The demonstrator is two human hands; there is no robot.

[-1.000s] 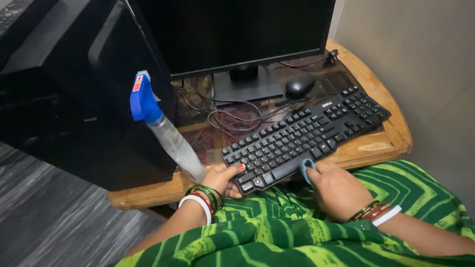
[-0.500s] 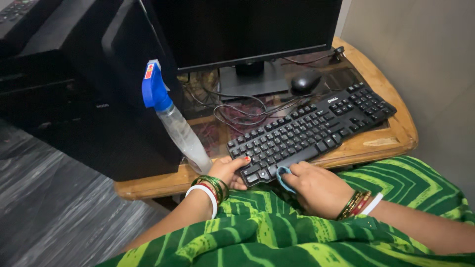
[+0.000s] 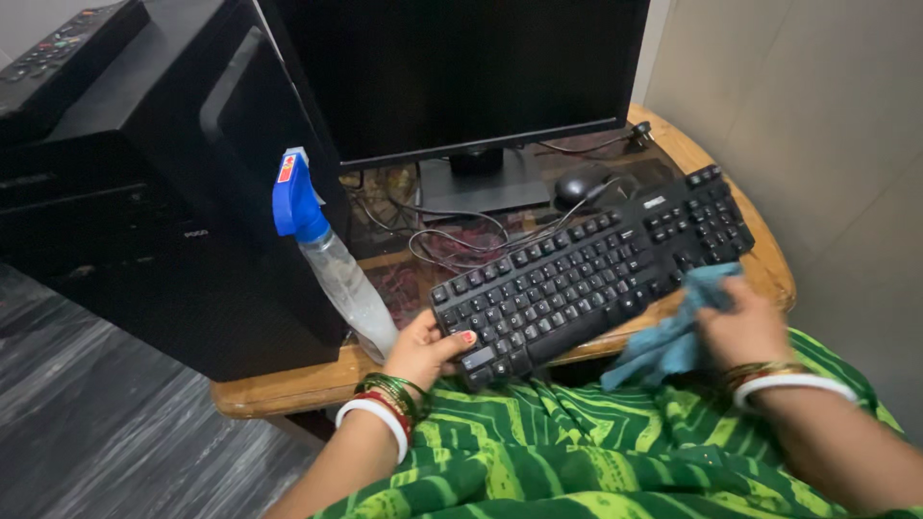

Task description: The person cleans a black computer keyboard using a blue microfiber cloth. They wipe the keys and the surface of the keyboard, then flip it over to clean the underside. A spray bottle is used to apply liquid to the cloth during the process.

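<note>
At table (image 3: pixel 288 384) edge: keyboard (image 3: pixel 586 274), overhanging.

Matt black plastic keyboard (image 3: pixel 586 279), soft blue cloth (image 3: pixel 673 332). Glossy varnished wood table (image 3: pixel 288 384). Clear plastic spray bottle (image 3: pixel 332 264), blue head.

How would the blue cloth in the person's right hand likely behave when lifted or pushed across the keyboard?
The blue cloth is probably floppy: it bunches and droops below the right hand. It looks light for its size, hanging from a loose grip. Pushed along the black keyboard, it would likely crumple and mould to the keys rather than slide stiffly.
</note>
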